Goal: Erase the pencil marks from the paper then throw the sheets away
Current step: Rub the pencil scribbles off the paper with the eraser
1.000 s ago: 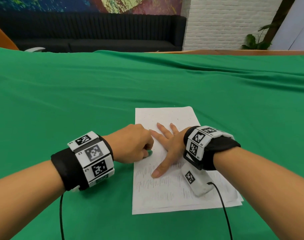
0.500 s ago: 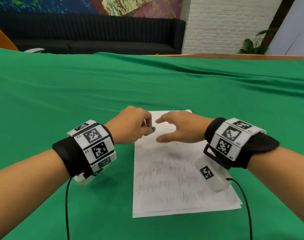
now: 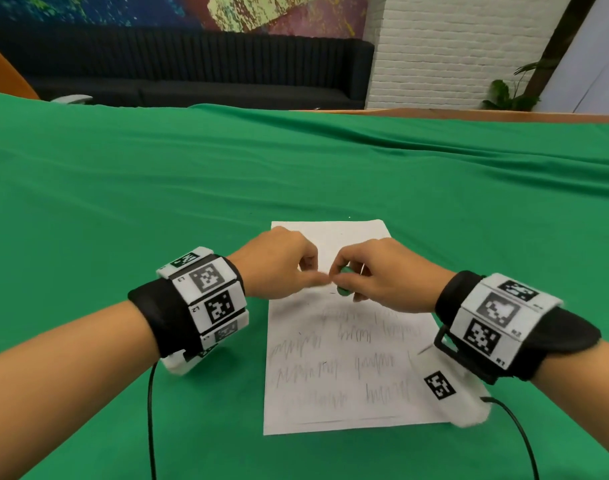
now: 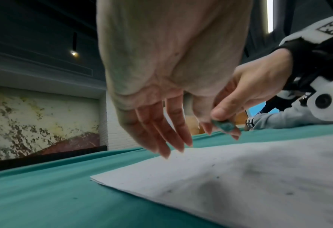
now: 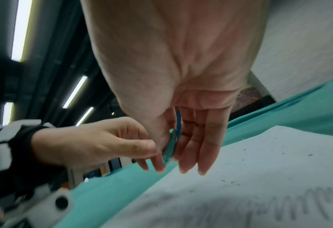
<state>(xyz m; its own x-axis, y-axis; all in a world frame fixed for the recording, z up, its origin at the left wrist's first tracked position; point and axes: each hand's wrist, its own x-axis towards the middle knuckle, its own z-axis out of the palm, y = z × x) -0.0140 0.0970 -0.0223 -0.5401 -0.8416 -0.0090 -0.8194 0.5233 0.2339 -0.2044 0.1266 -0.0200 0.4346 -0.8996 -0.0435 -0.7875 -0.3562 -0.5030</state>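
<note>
Above the paper's [image 3: 334,358] far end, the right hand [image 3: 376,271] pinches the eraser [image 3: 344,280]; the left hand [image 3: 279,268], fingers slack, touches it. The marks lie nearer me.

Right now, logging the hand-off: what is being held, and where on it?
The green eraser, pinched across its flat sides by the right hand; the left hand touches it.

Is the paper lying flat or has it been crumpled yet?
Flat. The paper lies spread on the green cloth, edges straight, pencil scribbles still showing; both hands hover above its far end.
</note>
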